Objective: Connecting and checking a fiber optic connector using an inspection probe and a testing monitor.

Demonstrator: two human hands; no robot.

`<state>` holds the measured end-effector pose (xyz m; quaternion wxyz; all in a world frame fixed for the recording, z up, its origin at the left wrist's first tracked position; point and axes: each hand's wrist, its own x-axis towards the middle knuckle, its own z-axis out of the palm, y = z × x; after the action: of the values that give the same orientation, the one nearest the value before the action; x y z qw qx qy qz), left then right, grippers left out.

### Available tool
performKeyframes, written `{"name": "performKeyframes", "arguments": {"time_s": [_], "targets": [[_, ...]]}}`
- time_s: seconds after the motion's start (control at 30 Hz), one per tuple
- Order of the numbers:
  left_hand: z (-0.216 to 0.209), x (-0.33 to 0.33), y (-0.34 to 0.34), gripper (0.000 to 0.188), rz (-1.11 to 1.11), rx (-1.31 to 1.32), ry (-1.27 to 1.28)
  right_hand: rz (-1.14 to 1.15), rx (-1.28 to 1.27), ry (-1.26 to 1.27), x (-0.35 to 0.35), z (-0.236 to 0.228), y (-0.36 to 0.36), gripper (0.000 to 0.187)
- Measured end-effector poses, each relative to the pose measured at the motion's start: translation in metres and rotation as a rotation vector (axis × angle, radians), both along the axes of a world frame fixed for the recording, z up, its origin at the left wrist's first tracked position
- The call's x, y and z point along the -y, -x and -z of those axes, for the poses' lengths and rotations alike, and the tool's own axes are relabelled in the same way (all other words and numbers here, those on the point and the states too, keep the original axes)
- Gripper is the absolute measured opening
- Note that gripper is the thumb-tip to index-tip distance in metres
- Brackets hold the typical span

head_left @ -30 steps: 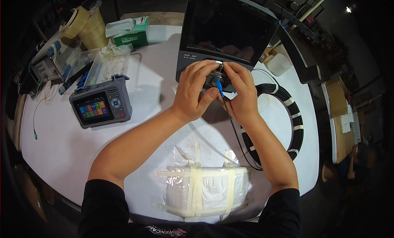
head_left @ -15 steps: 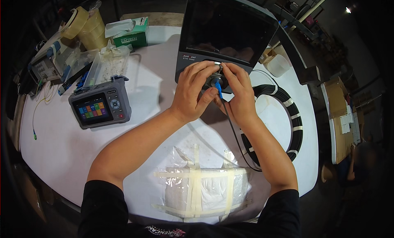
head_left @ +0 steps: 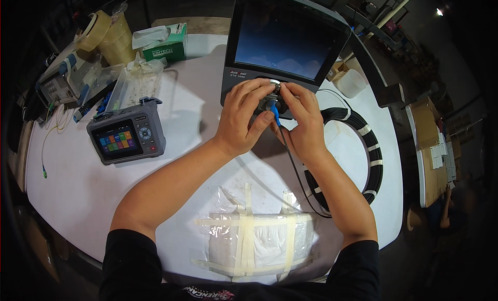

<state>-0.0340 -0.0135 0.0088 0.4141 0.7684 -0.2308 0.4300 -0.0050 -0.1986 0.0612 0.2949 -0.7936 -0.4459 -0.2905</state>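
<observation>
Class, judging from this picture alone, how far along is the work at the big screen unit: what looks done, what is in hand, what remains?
Done: the black cable coil lies taped on the table, its lead run up to the screen unit. In hand: left hand and right hand meet at the blue connector below the dark screen. Left: whether it is seated cannot be told; the handheld tester sits untouched.

A white rounded table [head_left: 78, 187] filled the frame. On it lay a grey handheld tester [head_left: 127, 138] at left, a taped plastic bundle [head_left: 257, 238] at bottom centre, and a coiled black cable [head_left: 363, 145] at right.
</observation>
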Motion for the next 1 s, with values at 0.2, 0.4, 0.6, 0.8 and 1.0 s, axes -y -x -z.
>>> {"name": "performKeyframes", "arguments": {"time_s": [0.2,0.4,0.6,0.8,1.0], "targets": [[-0.0018,0.0019,0.0013,0.053,-0.018,0.014,0.005,0.023,-0.087,-0.038,-0.0040,-0.0034,0.0041,0.075],[-0.0001,-0.0002,0.0006,0.053,-0.007,-0.003,0.003,0.008,-0.007,0.008,-0.0008,0.0001,-0.0006,0.074],[-0.0025,0.0013,0.0021,0.053,-0.018,-0.025,-0.005,-0.025,-0.029,-0.014,0.0020,-0.0015,-0.0029,0.069],[-0.0005,0.0003,0.0009,0.053,-0.016,0.007,0.002,-0.015,-0.034,-0.012,-0.0008,-0.0012,-0.0017,0.068],[-0.0008,0.0019,0.0017,0.054,-0.009,-0.019,0.009,-0.024,-0.024,-0.013,0.0036,-0.0019,-0.0020,0.066]]}}
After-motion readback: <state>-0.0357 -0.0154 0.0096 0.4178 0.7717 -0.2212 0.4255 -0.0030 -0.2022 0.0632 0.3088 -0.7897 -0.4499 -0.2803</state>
